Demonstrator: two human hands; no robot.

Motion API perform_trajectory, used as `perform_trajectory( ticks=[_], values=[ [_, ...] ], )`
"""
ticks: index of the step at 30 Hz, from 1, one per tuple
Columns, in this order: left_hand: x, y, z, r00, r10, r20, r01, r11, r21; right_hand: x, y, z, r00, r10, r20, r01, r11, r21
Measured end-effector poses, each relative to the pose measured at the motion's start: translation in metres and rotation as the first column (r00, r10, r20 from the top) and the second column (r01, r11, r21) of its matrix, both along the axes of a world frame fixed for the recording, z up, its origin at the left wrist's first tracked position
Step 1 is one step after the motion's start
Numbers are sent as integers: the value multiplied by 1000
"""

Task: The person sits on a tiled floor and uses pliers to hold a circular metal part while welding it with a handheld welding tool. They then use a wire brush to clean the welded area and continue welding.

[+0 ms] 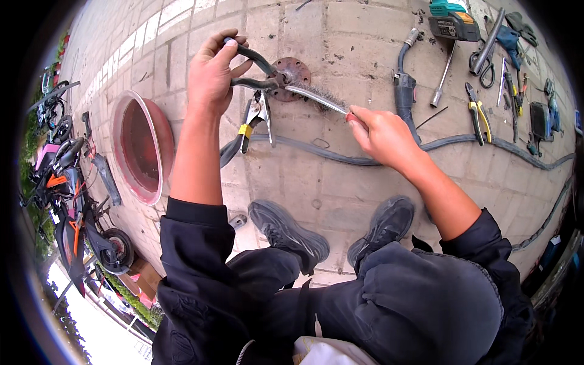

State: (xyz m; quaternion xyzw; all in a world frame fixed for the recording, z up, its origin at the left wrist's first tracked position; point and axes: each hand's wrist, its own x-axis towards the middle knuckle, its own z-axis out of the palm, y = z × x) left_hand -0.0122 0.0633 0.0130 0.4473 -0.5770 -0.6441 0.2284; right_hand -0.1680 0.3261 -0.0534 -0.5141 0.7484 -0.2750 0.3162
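Observation:
My left hand [210, 73] is closed around the upper dark handle of a pair of pliers [258, 64] with its handles spread apart. The pliers' jaws lie over a rusty round metal flange [298, 70] with holes around its edge. In my right hand [383, 134] is the red handle of a wire brush [319, 97]; its long silver strip reaches to the flange beside the jaws, with dark bristles along it. What the jaws grip is too small to tell. A spring clamp [258, 115] with a yellow band and a cable stands just below the pliers, close to the flange.
A reddish wheel rim [164, 131] lies at left, with parked motorbikes [76, 207] beyond. To the right lie a welding torch [404, 91], a long cable [328, 155], yellow-handled pliers [479, 115], a teal power tool [453, 24] and several hand tools. My shoes [286, 228] are on the paving.

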Motion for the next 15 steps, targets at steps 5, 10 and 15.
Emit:
perform_trajectory(
  ticks=[5, 10, 15],
  values=[
    [-18, 34, -4, 933, 359, -25, -360, 931, -58, -5, 2, 3, 1000, 1, 21, -1, 1000, 26],
    [-3, 28, -26, 945, 184, -271, -203, 978, -43, -2, 9, 6, 998, 64, 3, -63, 995, -79],
    [-26, 20, -32, 787, 565, -250, -604, 788, -118, 16, -19, 18, 996, 71, -46, -73, 996, -43]
  ],
)
